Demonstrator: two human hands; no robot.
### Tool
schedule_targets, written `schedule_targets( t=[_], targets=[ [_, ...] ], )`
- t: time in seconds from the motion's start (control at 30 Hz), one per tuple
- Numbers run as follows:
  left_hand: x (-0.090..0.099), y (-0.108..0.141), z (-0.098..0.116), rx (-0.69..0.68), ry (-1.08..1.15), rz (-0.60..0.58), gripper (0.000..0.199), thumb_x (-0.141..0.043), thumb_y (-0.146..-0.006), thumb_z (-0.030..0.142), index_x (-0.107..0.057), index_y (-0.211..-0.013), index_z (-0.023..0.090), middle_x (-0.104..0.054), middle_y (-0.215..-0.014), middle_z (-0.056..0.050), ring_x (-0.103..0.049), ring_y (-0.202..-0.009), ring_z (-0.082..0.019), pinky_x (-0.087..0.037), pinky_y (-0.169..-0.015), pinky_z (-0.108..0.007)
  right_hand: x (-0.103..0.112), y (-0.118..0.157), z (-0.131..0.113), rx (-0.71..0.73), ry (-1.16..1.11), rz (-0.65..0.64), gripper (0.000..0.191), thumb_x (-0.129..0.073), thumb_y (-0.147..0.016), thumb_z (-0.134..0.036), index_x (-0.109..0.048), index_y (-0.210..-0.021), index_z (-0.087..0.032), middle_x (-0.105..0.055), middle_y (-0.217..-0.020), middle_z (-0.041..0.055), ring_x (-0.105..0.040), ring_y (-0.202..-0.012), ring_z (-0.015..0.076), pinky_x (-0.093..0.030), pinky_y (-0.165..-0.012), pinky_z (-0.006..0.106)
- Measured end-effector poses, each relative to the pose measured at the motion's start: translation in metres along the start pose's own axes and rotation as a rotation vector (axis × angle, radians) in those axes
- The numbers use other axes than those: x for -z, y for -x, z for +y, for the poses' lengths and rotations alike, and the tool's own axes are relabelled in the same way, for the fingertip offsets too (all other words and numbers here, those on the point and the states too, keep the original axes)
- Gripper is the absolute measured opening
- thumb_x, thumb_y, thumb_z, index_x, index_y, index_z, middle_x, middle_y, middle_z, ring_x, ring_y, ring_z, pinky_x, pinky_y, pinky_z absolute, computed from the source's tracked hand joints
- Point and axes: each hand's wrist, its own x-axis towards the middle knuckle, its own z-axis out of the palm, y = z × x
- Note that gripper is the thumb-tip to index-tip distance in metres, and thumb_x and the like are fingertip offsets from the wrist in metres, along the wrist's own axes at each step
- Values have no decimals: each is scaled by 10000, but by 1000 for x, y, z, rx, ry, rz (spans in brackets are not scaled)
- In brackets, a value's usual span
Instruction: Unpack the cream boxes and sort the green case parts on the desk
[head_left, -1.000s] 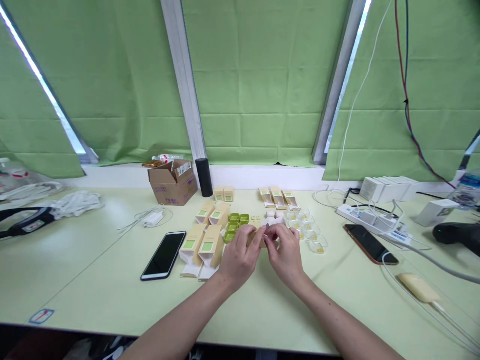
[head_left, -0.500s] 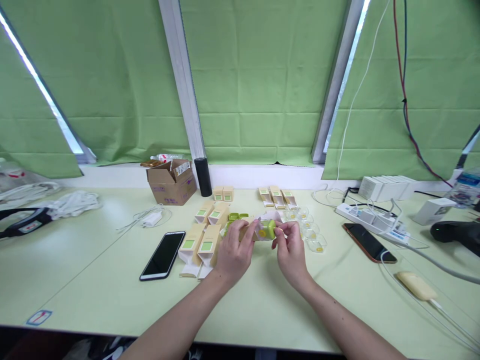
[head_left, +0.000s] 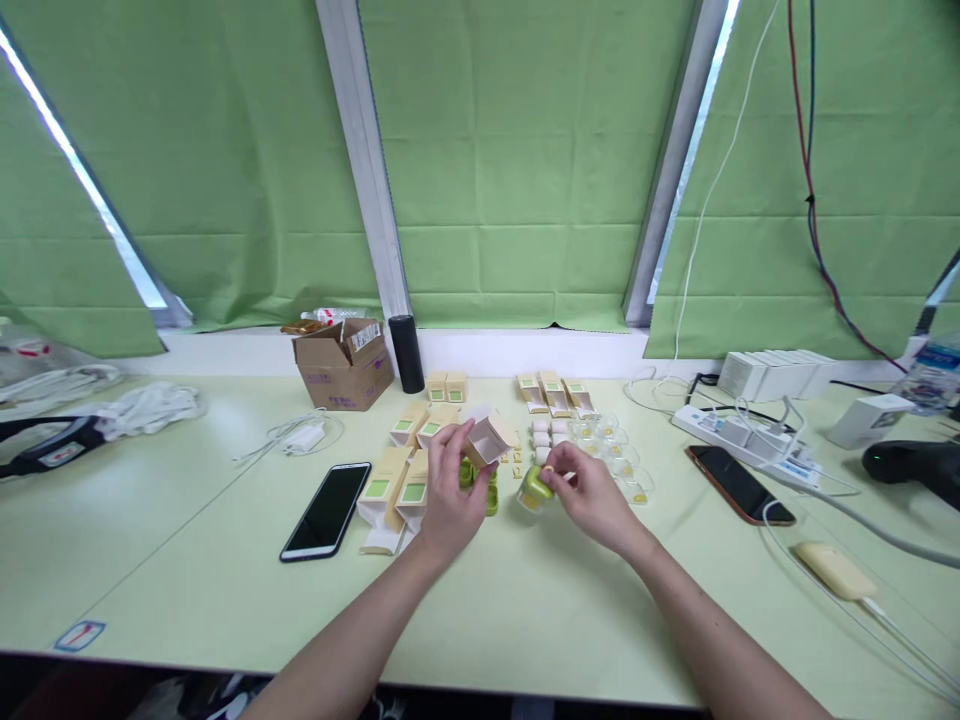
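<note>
My left hand (head_left: 453, 500) is closed around a small beige cardboard box (head_left: 490, 440), its white inside tilted towards me. To its right, my right hand (head_left: 589, 492) pinches a small green container with a clear cover (head_left: 535, 488), hanging tilted above the table and apart from the box. Beneath my left hand sit several green square pieces (head_left: 491, 498), partly hidden. White rounded blocks (head_left: 540, 440), tiny yellow pieces (head_left: 517, 456) and clear plastic covers (head_left: 622, 465) lie behind and beside my right hand. More beige boxes with green windows (head_left: 379, 488) stand left of my left hand.
A dark-screened phone (head_left: 327, 512) lies left of the boxes. Further back stand a brown carton (head_left: 345, 368) and a black cylinder (head_left: 406, 355). Three open beige boxes (head_left: 553, 393) rest near the wall. On the right are a power strip (head_left: 739, 440), another phone (head_left: 739, 485) and cables.
The green container and the box, close together before, are now apart. My left hand has tipped the box's opening towards me; my right hand has lowered the container slightly.
</note>
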Motion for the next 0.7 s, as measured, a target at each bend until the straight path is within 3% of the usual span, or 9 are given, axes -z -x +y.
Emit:
schedule_targets(
  t=[0.13, 0.2, 0.3, 0.43, 0.6, 0.7],
  targets=[
    [-4, -8, 1, 329, 564, 5, 637, -736, -921, 360, -464, -1490, 275, -513, -1514, -131, -484, -1436, -296, -523, -1105, -445, -6, 6, -1, 45, 220, -117, 97, -641, -917, -214, -594, -846, -261, -693, -708, -20, -614, -629, 201, -343, -590, 290],
    [-5, -12, 1, 422, 717, 6, 643, -734, -921, 434, -456, -1472, 255, -587, -1474, -140, -550, -1395, -294, -519, -1111, -445, -7, 8, 1, 57, 303, -146, 114, -640, -908, -182, -595, -836, -258, -684, -691, -14, -619, -646, 211, -309, -599, 293],
    [-3, -17, 2, 528, 830, -56, 569, -662, -963, 505, -457, -1438, 267, -679, -1381, -131, -695, -1222, -282, -610, -979, -457, -6, 8, 2, 68, 385, -175, 106, -657, -903, -187, -604, -844, -257, -694, -700, -5, -628, -660, 220, -292, -604, 295],
    [2, -19, 7, 747, 1145, -120, 459, -681, -966, 447, -517, -1358, 273, -727, -1315, -101, -757, -1093, -262, -659, -859, -443, -4, 7, -3, 73, 428, -172, 70, -697, -897, -264, -628, -899, -255, -725, -782, 16, -659, -733, 245, -371, -649, 311],
    [4, -22, 13, 880, 1263, -208, 333, -580, -1014, 324, -597, -1317, 189, -748, -1281, -144, -777, -1050, -259, -669, -821, -383, -2, 5, -10, 73, 404, -93, 81, -613, -961, -310, -663, -983, -251, -729, -930, 61, -672, -908, 280, -480, -744, 371],
    [1, -22, 13, 901, 1246, -250, 358, -574, -1006, 344, -612, -1306, 152, -757, -1249, -166, -789, -1000, -262, -673, -759, -354, -5, 5, -12, 88, 248, -42, 115, -602, -974, -335, -688, -978, -259, -730, -971, 61, -664, -963, 276, -514, -760, 378]
  ],
)
